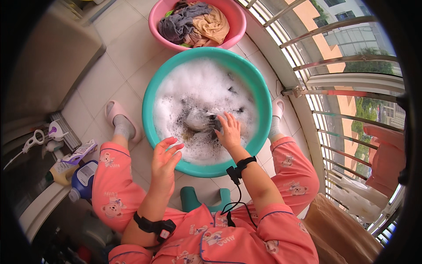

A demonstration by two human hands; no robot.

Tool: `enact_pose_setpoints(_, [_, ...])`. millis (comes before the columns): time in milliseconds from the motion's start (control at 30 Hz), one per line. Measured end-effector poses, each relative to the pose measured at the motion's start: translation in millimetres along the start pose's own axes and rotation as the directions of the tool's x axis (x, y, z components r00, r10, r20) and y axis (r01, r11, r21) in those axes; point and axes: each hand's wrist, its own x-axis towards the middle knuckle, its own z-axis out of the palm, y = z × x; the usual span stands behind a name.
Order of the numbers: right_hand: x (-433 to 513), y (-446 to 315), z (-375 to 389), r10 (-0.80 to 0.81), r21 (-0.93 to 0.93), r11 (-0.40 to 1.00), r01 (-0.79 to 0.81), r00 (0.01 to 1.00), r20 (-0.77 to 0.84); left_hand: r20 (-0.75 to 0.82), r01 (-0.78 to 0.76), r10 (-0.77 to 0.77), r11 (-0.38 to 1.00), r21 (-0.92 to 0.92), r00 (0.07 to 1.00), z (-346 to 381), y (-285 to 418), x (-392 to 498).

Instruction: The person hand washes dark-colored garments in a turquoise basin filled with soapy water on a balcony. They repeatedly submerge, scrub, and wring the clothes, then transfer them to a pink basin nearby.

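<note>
A round teal plastic basin [149, 109] stands before me, filled with water and white soap suds [197, 76]. Wet cloth, pale grey [197, 119] and dark [216, 124] in places, breaks through the foam near the middle. Over that cloth is my right hand [229, 130], its thumb and forefinger at the dark part; whether they pinch it is unclear. My left hand [166, 160] is raised at the basin's near left rim, fingers apart and nothing in it. Suds hide most of what lies in the water.
Beyond the basin a pink tub [239, 24] holds crumpled clothes [197, 23]. Detergent bottles, one blue [84, 180], stand left of my leg. A barred window [343, 59] runs along the right. Part of a teal stool [189, 199] shows between my legs; a black cable [240, 198] hangs from my right wrist strap.
</note>
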Motion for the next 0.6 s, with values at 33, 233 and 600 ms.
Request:
enact_pose_setpoints(33, [-5,16,-7,0.164,-0.021,0.986,-0.164,0.986,-0.009,0.019,0.019,-0.02,1.0,0.018,1.0,0,-1,-2])
enact_pose_setpoints(233, [-9,39,26,0.512,-0.073,0.853,-0.517,0.802,0.308,0.053,0.04,-0.044,0.996,0.077,0.998,1,-9,-1])
enact_pose_setpoints(600, [-29,22,54,0.638,0.451,0.65,-0.612,0.761,0.114,0.022,0.003,-0.005,0.999,0.054,1.0,1,-15,2])
